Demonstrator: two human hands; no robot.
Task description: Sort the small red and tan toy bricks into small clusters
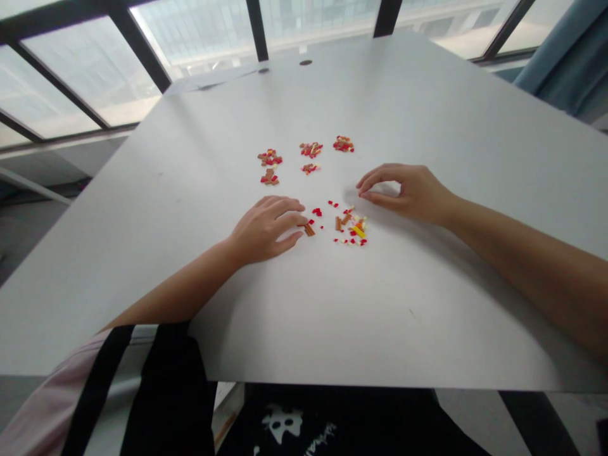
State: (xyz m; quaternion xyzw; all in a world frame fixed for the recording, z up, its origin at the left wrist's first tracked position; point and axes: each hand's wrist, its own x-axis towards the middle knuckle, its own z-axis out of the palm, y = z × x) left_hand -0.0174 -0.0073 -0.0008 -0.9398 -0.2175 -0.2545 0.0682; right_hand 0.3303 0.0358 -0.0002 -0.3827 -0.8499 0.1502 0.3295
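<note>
Brick piles at the back of the counter (pixel 304 316), loose bricks in front, a hand on either side.
Three toy-brick piles form the back row: left pile (pixel 270 157), middle pile (pixel 311 149) and right pile (pixel 343 144). Just before the left one sits a smaller heap (pixel 269 178); before the middle one, another small cluster (pixel 310 169). Nearer the person, loose bricks (pixel 358 232) lie scattered between the hands, with a ribbed brick (pixel 309 229) beside the fingertips of the left hand (pixel 270 229). The right hand (pixel 403 192), behind and right of the scatter, has a tiny brick (pixel 360 195) in its grip. Windows (pixel 313 25) stand beyond the far edge, a curtain (pixel 570 60) at far right.
</note>
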